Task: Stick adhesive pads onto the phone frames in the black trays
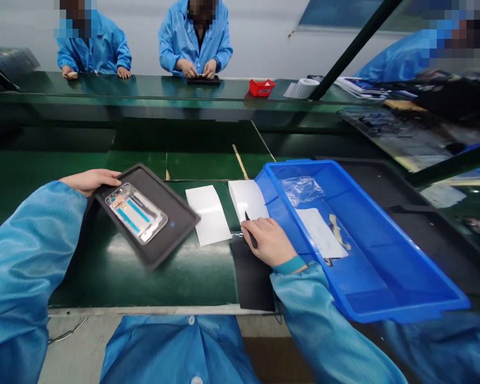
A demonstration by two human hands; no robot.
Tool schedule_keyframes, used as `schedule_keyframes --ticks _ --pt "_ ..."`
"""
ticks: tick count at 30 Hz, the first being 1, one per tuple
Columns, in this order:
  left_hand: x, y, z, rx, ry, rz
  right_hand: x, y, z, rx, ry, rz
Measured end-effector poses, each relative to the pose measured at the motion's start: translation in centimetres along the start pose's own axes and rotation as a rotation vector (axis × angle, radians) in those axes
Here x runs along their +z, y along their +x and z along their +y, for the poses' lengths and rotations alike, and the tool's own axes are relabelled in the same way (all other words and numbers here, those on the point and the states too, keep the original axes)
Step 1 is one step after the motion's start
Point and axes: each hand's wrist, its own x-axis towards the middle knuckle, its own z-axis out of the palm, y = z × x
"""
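Observation:
My left hand [94, 181] grips the far left corner of a black tray [174, 237], which is tilted and slightly blurred over the green bench. On the tray lies a phone frame [136, 213] with a silver rim and blue strips inside. My right hand [269, 241] is closed round dark tweezers [253, 241], their tip pointing away from me over a white sheet [248, 200]. Another white sheet [208, 214] lies between the tray and my right hand. Beneath that hand is a black mat [253, 277].
Right of my hand stands a blue bin [384, 234] holding a clear plastic bag [302, 190], a white paper [320, 232] and small scraps. Across the bench, two people in blue coats work near a red box [261, 88]. A dark slanted post [356, 48] rises at right.

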Motion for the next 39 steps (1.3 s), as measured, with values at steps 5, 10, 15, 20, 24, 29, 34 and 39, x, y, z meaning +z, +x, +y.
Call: schedule_keyframes --ticks 5,10,15,20,24,29,34,39 --pt "3.3 0.1 1.8 0.121 0.957 -0.498 -0.4 0.6 0.0 0.057 -0.135 0.099" --pt "12.7 -2.7 0.1 0.512 1.282 -0.376 -0.8 1.3 -2.6 0.124 0.000 0.244" --pt "21.4 -5.2 -2.9 0.637 1.309 -0.356 -0.3 1.6 -5.6 0.180 0.207 0.245" --pt "20.9 -7.8 -3.1 0.893 1.243 -0.237 -0.8 0.5 -6.2 0.301 0.411 0.342" --pt "17.8 -11.3 -4.2 1.705 1.049 -0.079 -1.6 0.5 -7.2 0.463 0.807 0.456" --pt "16.1 -14.3 -5.9 2.159 0.983 -0.118 -1.4 1.8 -9.7 0.634 1.199 0.603" --pt "15.7 -14.0 -6.7 2.031 1.072 -0.101 -1.0 1.3 -10.5 0.636 1.251 0.625" --pt "17.0 -11.3 -5.4 2.069 1.041 -0.083 -1.7 -1.3 -9.9 0.556 0.942 0.608"
